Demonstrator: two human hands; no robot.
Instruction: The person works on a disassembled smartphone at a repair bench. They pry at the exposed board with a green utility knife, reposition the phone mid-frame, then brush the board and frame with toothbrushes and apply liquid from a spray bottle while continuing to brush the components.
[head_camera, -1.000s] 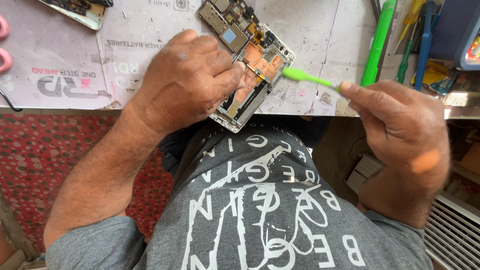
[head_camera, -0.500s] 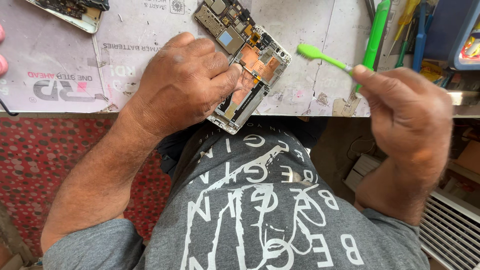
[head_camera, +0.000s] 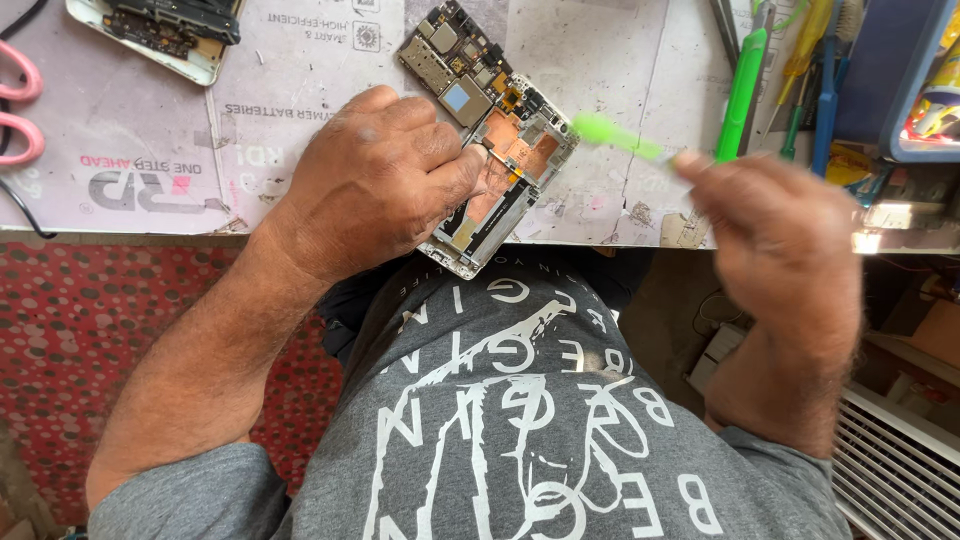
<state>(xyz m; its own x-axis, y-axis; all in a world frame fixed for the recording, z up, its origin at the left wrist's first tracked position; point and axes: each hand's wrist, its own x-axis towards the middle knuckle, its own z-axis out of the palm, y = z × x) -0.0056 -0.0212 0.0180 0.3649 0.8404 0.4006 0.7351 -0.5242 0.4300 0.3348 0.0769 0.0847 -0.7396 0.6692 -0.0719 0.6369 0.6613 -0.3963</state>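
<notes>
An opened phone (head_camera: 487, 120) with bare circuit board and copper shielding lies slanted at the near edge of the workbench (head_camera: 300, 110). My left hand (head_camera: 375, 185) presses down on its lower half, fingers curled over the frame. My right hand (head_camera: 775, 245), blurred by motion, holds a light green plastic pry tool (head_camera: 615, 135) whose flat tip hovers just right of the phone's upper edge, not touching it.
A second dismantled phone (head_camera: 160, 30) lies at the back left, with pink scissor handles (head_camera: 20, 105) at the left edge. Green and blue tools (head_camera: 745, 85) and a blue tray (head_camera: 895, 80) crowd the back right. A white vented appliance (head_camera: 895, 470) sits at the lower right.
My right hand lifted the green tool off the phone, swung it up and right, and now brings it back toward the phone's edge. My left hand stayed on the phone.
</notes>
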